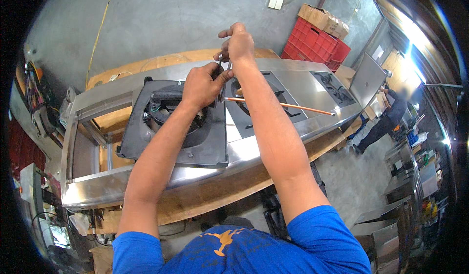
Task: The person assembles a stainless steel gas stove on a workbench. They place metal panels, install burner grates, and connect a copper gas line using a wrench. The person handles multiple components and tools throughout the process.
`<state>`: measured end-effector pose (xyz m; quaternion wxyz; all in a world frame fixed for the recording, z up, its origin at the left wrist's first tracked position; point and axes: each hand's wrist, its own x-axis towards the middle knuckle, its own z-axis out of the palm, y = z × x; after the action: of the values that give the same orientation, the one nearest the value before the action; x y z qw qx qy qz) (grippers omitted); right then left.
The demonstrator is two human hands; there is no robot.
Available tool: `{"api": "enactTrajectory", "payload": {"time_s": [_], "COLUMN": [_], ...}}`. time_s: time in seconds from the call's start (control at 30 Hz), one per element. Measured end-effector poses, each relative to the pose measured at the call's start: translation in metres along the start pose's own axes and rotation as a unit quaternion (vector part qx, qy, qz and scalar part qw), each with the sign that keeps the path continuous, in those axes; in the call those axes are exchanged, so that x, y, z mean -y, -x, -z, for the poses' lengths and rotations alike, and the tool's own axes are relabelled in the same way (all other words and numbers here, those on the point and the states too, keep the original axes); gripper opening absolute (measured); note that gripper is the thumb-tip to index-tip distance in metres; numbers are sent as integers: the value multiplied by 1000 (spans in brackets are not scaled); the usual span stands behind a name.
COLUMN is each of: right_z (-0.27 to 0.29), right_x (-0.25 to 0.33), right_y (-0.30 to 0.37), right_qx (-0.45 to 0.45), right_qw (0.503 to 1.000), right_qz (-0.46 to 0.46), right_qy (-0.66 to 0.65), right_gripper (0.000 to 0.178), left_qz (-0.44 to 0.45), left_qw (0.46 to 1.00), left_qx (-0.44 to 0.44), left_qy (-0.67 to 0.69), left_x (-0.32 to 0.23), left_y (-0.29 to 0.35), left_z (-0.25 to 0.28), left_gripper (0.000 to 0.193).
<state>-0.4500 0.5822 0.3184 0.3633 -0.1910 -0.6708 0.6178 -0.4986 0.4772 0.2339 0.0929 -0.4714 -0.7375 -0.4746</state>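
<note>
My left hand (202, 84) is closed around a slim metal tool (221, 95) that looks like a wrench, close to the end of a thin copper tube (293, 107). Just above it, my right hand (238, 44) has its fingers curled at the upper end of the metal; one finger sticks out. Whether it is one tool or two is hard to tell. Below my left hand, a black burner unit (207, 144) rests tilted on the steel stove counter (97, 188). The tube runs right, passing behind my right forearm, over a second burner (273, 88).
At the counter's left is an open rectangular cutout (112, 127). A third burner (333, 87) sits toward the right end. Red crates (310, 39) with a cardboard box (325, 21) stand behind. A person in dark clothes (391, 115) works at the right beside an upright steel panel (367, 81).
</note>
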Motion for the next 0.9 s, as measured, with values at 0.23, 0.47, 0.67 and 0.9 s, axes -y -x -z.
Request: {"api": "enactTrajectory", "payload": {"time_s": [0.23,0.47,0.67,0.9], "right_z": [6,-1,-3,-6], "right_x": [-2,-24,-28,-7], "right_y": [-11,-34,-51,-47], "right_qx": [14,5,-26,-78], "right_qw": [995,992,973,954], "right_qz": [21,87,78,168], "right_qy": [96,93,215,236], "right_gripper": [52,50,47,37], "left_qz": [20,12,23,42], "left_qw": [1000,999,999,999], "left_qx": [-1,-32,-23,6], "left_qy": [-9,-13,-23,-8], "left_x": [-7,1,0,-8], "left_y": [1,-2,-3,-4], "left_z": [3,-5,-3,2], "left_gripper": [63,49,44,44]}}
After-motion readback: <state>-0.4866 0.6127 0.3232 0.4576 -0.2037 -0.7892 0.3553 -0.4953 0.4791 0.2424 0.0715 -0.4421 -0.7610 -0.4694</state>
